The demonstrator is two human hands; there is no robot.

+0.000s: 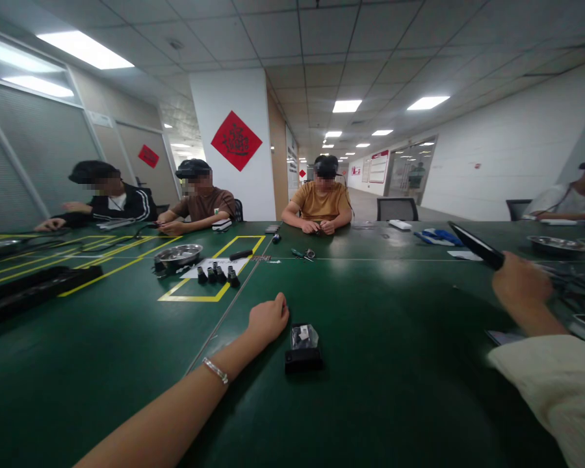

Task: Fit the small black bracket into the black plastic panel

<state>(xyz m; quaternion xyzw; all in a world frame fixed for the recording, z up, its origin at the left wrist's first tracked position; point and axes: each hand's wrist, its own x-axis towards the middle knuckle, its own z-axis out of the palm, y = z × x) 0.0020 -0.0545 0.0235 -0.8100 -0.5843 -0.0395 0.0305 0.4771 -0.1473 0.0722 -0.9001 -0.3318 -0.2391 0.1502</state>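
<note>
My left hand [269, 318] rests on the green table [394, 364] as a loose fist with nothing visible in it; a thin bracelet circles the wrist. Just right of it lies a small black box with a clear lid [302, 347], not touched. My right hand [519, 283], in a cream sleeve, is raised at the right and grips a long black flat tool [475, 246] that points up and to the left.
Three people sit along the far side and one at the far right. A metal bowl [179, 254] and several small black parts [218, 274] sit in a yellow-taped box. Black trays [29, 289] lie at the left; another metal bowl [556, 244] and tools are at the right.
</note>
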